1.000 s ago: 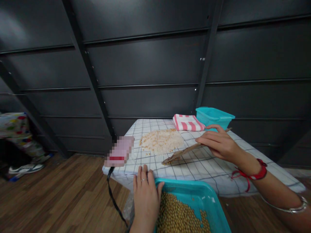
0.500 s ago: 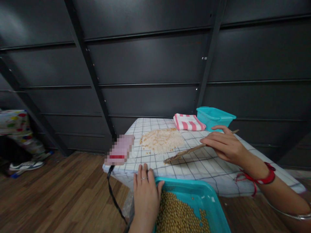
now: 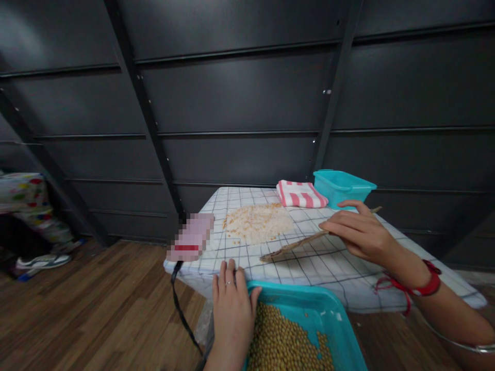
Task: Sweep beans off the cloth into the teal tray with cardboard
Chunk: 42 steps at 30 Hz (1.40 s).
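In my right hand (image 3: 359, 231) is a thin brown stick (image 3: 296, 244), pinched between thumb and fingers. It slants down to the left, its flat, rough tip at the tablecloth just short of a pile of white rice (image 3: 261, 226) with yellow kernels mixed in. My left hand (image 3: 232, 312) grips the left rim of a turquoise tray (image 3: 309, 293), its thumb over the rim and its fingers stretched along the outside. Many yellow-brown soybeans (image 3: 286, 337) fill much of the tray; part of its left wall is hidden by my hand.
A checked white cloth (image 3: 328, 263) covers the table. At its back lie a folded pink-striped towel (image 3: 301, 194) and a turquoise basket (image 3: 342, 186). A pixelated pink object (image 3: 193, 237) with a black cord sits at the left edge. Far left, a person's shoe (image 3: 43, 261) shows.
The stick's tip has shifted very slightly left and down. Both hands and the tray are almost where they were; the view has barely moved.
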Each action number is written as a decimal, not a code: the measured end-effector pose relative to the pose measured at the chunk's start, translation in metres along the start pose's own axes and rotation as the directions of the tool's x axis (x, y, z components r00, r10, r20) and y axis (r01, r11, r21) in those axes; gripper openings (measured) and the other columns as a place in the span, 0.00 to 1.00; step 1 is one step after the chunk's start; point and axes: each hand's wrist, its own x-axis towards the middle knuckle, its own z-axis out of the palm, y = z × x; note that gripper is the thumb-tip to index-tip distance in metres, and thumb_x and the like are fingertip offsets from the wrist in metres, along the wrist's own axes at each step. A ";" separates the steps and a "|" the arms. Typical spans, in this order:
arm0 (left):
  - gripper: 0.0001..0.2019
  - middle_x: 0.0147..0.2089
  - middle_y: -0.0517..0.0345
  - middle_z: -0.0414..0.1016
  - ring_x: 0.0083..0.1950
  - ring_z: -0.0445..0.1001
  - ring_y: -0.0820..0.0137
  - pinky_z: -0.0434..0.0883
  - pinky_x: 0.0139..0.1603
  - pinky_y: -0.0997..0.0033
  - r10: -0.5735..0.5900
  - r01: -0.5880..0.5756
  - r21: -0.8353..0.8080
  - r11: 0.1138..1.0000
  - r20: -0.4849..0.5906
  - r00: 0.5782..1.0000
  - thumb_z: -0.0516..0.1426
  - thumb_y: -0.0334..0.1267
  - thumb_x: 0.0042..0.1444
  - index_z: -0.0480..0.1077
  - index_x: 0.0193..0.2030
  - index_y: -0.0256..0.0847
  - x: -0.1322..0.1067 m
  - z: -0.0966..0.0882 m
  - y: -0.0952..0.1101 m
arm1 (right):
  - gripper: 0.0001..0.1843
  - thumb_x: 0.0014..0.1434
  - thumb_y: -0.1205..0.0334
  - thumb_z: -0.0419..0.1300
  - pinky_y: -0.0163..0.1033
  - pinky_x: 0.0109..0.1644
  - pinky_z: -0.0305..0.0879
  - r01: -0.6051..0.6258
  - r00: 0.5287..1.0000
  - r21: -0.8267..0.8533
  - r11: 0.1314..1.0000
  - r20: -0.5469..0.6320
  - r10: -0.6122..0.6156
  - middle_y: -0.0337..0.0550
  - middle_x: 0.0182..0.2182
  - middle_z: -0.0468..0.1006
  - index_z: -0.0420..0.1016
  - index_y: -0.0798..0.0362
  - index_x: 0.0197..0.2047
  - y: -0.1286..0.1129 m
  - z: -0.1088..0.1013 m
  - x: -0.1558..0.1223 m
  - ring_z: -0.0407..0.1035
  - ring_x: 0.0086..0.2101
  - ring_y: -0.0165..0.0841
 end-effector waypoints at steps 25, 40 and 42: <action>0.19 0.48 0.39 0.69 0.53 0.64 0.52 0.67 0.46 0.50 0.030 -0.030 0.018 0.999 0.007 1.000 0.46 0.46 0.55 0.64 0.43 0.32 0.003 -0.007 0.000 | 0.18 0.53 0.78 0.48 0.45 0.45 0.58 -0.010 0.999 0.012 1.000 -0.034 0.010 0.39 0.28 0.74 0.63 0.51 0.44 -0.007 -0.001 0.007 0.68 0.29 0.29; 0.20 0.48 0.38 0.69 0.53 0.64 0.52 0.67 0.46 0.50 0.034 -0.034 0.022 0.999 -0.011 0.999 0.45 0.47 0.56 0.64 0.43 0.31 0.003 -0.006 0.000 | 0.19 0.53 0.79 0.47 0.44 0.45 0.58 0.007 1.000 -0.046 0.999 -0.014 -0.007 0.39 0.28 0.74 0.62 0.52 0.45 -0.003 -0.004 0.004 0.67 0.29 0.29; 0.20 0.48 0.38 0.69 0.53 0.64 0.51 0.67 0.45 0.50 0.038 -0.038 0.024 0.999 -0.019 0.999 0.44 0.47 0.56 0.64 0.43 0.30 0.003 -0.005 0.000 | 0.19 0.53 0.79 0.47 0.45 0.45 0.58 0.008 1.000 -0.065 0.998 -0.002 -0.008 0.39 0.28 0.74 0.62 0.52 0.45 -0.003 -0.003 0.002 0.67 0.29 0.29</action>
